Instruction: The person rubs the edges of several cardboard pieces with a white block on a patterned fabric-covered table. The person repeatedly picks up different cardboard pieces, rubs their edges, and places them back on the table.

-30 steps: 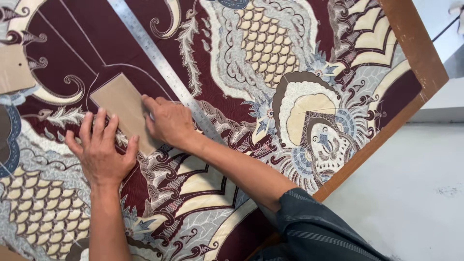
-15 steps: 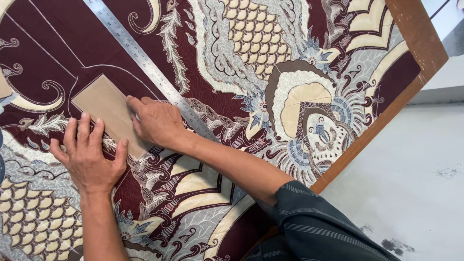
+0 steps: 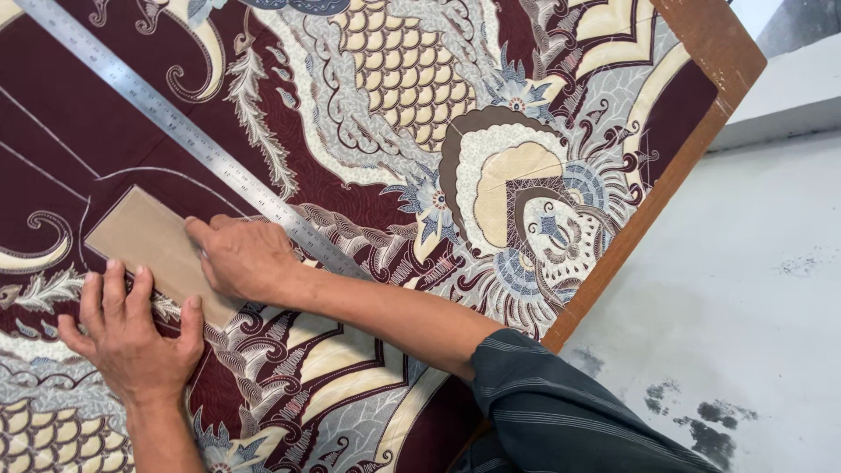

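**Two hands on a cardboard template over patterned cloth**

A tan cardboard template (image 3: 149, 245), a long rectangle set on a slant, lay flat on the cloth at the left of the frame, a little above the middle; chalk-like white lines ran off its upper edge toward the upper left. The left hand (image 3: 131, 337) sat at lower left, palm down, fingers spread and flat, their tips pressing the template's lower edge; the thumb pointed out to the right. The right hand (image 3: 241, 258) lay curled over the template's right end, fingers drawn together; whether they pinched anything could not be told, since the knuckles hid the tips. Just beyond that hand a steel ruler (image 3: 184, 131) ran diagonally from the upper left corner down toward the centre, touching the cloth and lying just beside the template. The batik cloth (image 3: 491, 166), maroon with cream, grey and blue scrollwork, covered a brown wooden board (image 3: 701, 52); the board's edge showed along the right. A dark striped sleeve (image 3: 561, 412) crossed the lower right; pale stained floor (image 3: 753, 298) lay beyond.
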